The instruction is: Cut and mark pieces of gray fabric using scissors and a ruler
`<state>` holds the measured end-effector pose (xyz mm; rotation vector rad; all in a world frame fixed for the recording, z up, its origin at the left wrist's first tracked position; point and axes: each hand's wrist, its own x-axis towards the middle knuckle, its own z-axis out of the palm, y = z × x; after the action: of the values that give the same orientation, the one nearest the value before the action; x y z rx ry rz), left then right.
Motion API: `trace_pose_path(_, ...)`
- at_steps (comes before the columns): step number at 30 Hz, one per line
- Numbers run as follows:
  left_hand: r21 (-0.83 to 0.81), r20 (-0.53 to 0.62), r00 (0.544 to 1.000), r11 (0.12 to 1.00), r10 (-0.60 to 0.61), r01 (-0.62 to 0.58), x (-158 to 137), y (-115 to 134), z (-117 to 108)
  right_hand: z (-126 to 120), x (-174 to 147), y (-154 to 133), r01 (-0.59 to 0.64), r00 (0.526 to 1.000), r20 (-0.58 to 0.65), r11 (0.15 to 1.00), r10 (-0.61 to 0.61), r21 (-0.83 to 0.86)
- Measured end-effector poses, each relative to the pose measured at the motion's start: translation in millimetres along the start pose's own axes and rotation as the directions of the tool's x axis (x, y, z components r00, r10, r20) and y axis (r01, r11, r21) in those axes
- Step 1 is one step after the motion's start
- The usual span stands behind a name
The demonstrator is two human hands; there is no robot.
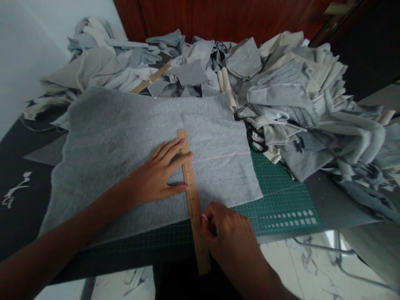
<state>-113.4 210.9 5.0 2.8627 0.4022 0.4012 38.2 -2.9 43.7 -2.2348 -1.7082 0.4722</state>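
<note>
A grey knit cloth (125, 125) is spread flat over a green cutting mat (281, 179). Across the cloth lies a wooden ruler (195, 208), its near end sticking out past the table edge. My left hand (159, 175) rests on the ruler and cloth with fingers spread, pressing down. Beside the ruler's right edge, just off the cloth's near edge, my right hand (226, 233) is closed in a pinch. A small pale tip, seemingly chalk (204, 217), shows at its fingertips. A thin pink line (221, 157) runs across the cloth's right part, and another follows the ruler's edge.
Heaps of grey and cream fabric pieces (281, 91) fill the back and right of the dark table (18, 154). A second wooden ruler (151, 79) lies among them. Black scissor handles (254, 139) show by the cloth's right edge. Thread scraps (17, 189) lie at left.
</note>
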Motion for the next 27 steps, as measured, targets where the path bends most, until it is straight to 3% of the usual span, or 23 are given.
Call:
trace_pose_path(5,-0.004,-0.024,0.999,1.0,0.022,-0.022,2.8,-5.2,-3.5,-31.4,16.8,22.9,0.07,0.989,-0.13,0.997,-0.073,-0.029)
trace_pose_path(9,-0.095,-0.085,0.996,0.995,0.016,-0.024,7.8,-11.5,-9.1,-69.8,65.4,64.6,0.19,0.951,-0.241,0.981,-0.195,-0.046)
trace_pose_path(11,-0.142,-0.101,0.995,0.99,-0.011,-0.004,8.7,-14.3,-12.6,-79.4,96.8,87.6,0.298,0.932,-0.233,0.952,-0.277,0.064)
trace_pose_path(14,-0.169,-0.093,0.995,0.985,-0.043,0.026,7.3,-17.2,-16.5,-75.1,138.5,116.0,0.356,0.934,-0.111,0.867,-0.339,0.348)
trace_pose_path(16,-0.167,-0.084,0.996,0.986,-0.039,0.025,5.7,-18.2,-17.4,-64.2,156.6,127.5,0.343,0.939,-0.131,0.838,-0.318,0.424)
trace_pose_path(20,-0.132,-0.051,0.997,0.99,-0.058,0.051,4.5,-19.1,-16.3,-45.3,165.8,135.0,0.456,0.885,-0.267,0.83,-0.382,0.322)
trace_pose_path(23,-0.089,-0.06,0.996,0.994,-0.073,0.067,4.8,-20.5,-16.2,-42.3,160.0,136.0,0.528,0.843,-0.303,0.792,-0.445,0.306)
trace_pose_path(27,-0.055,-0.106,0.994,0.998,-0.038,0.032,5.1,-23.9,-17.5,-45.3,155.6,138.7,0.493,0.864,-0.308,0.793,-0.397,0.359)
